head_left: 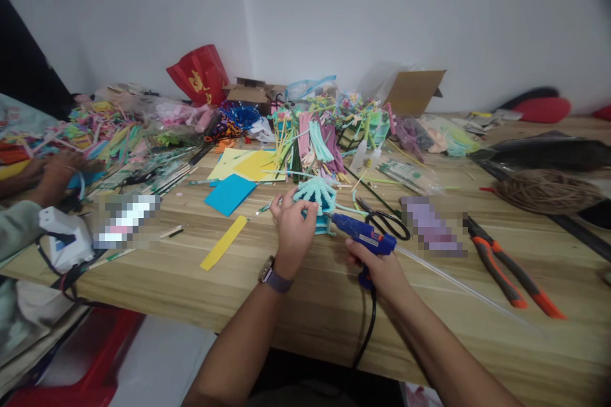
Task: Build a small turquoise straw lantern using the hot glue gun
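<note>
A small teal craft house (321, 193) with a fuzzy, ribbed pipe-cleaner top stands on the table before me. My left hand (296, 219) is closed on its near left side, thumb and fingers pinching at the rim; the exact grip is partly hidden. In my right hand (379, 267) is a blue hot glue gun (363, 233), its nozzle pointing left at the house's right side. A long clear glue stick (458, 280) sticks out of its back, and a black cord drops over the table edge. Black scissors (386, 221) lie just behind the gun.
Pliers with orange handles (518, 270) and coiled brown cord (548, 194) lie right. Blue paper (231, 194) and a yellow strip (223, 243) lie left. Bundled pipe cleaners (324, 140) fill the back. Another person's hand (62, 172) and a white power strip (65, 238) are far left.
</note>
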`<state>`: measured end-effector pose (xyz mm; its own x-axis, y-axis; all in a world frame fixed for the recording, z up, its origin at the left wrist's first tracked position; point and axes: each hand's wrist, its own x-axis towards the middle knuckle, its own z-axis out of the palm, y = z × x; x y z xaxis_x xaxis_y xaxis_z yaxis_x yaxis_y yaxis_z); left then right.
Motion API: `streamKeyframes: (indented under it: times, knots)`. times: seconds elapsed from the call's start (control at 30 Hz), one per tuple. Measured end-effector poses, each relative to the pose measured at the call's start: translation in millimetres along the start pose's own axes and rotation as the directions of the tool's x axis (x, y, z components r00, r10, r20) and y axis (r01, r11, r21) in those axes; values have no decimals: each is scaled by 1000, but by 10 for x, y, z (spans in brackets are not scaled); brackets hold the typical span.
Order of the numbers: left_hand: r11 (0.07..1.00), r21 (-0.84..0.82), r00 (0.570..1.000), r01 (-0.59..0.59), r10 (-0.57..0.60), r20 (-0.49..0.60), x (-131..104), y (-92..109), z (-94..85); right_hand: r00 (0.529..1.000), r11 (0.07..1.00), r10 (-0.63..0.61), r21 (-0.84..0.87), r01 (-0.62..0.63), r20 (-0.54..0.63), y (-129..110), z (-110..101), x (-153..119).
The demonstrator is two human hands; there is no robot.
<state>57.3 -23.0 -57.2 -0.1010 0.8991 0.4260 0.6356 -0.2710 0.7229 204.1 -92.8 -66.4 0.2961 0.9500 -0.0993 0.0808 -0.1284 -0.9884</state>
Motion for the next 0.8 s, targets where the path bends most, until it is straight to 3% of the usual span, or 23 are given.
streamKeyframes:
  times: [0.43,0.8]
  knots:
    - [1000,-1,1000,-4,4,17,5,-7,-2,998,994,61,-87,-63,-23,-75,19,-26]
    - [1000,-8,1000,-8,8,6,8,-11,5,1000,997,-18,-74,19,5,14,5,-7]
